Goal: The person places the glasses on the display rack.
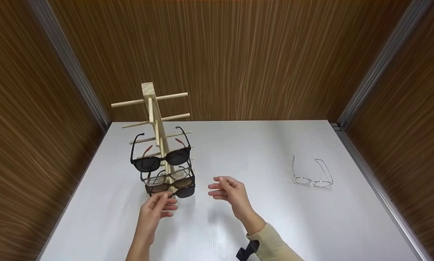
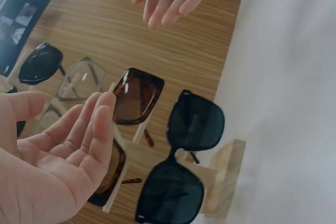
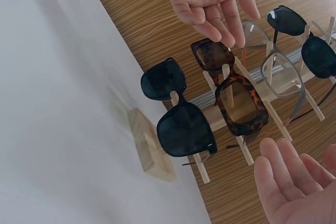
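Likely racking glasses (image 1: 163,158) on the stand (image 1: 148,89). My left hand (image 1: 153,211), right hand (image 1: 235,196): both empty, fingers loose. Next needs the wire pair (image 1: 313,181) (right, on desk (image 1: 253,152)).

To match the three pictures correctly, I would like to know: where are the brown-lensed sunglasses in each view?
Head: brown-lensed sunglasses left of centre, third pair down.
Left wrist: brown-lensed sunglasses left of centre.
Right wrist: brown-lensed sunglasses right of centre.
Shared landmark: the wooden rack holding them.
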Motion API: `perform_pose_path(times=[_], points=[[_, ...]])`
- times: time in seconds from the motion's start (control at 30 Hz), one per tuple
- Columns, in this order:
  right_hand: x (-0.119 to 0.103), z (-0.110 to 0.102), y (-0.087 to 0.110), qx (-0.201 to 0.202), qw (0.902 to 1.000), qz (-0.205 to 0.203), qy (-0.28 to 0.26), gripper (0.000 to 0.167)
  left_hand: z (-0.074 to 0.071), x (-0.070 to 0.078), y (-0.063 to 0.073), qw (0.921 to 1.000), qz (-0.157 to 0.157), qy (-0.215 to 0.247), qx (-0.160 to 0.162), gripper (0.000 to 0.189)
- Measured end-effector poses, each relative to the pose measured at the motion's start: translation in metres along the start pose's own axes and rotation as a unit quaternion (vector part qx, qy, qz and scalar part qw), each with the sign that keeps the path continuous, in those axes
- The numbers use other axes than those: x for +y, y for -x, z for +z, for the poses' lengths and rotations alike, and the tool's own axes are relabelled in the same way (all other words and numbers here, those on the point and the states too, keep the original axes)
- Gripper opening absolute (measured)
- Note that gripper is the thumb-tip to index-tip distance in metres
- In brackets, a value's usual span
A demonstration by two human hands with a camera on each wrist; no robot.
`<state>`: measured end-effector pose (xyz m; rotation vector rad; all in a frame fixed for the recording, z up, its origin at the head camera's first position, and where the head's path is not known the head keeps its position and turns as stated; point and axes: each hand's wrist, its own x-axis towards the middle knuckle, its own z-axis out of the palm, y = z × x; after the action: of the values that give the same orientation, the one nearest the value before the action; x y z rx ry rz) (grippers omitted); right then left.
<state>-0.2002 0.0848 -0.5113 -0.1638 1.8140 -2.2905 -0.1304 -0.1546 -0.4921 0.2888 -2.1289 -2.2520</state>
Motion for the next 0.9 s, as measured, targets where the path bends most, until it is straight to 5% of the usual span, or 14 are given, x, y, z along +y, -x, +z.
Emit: perform_pose_path(times=[0.9], points=[[0.027, -0.056, 0.012, 0.053, 0.9981, 0.031, 0.004, 0.041, 0.051, -0.046, -0.025, 0.9943, -0.014, -0.009, -0.106, 0.042]])
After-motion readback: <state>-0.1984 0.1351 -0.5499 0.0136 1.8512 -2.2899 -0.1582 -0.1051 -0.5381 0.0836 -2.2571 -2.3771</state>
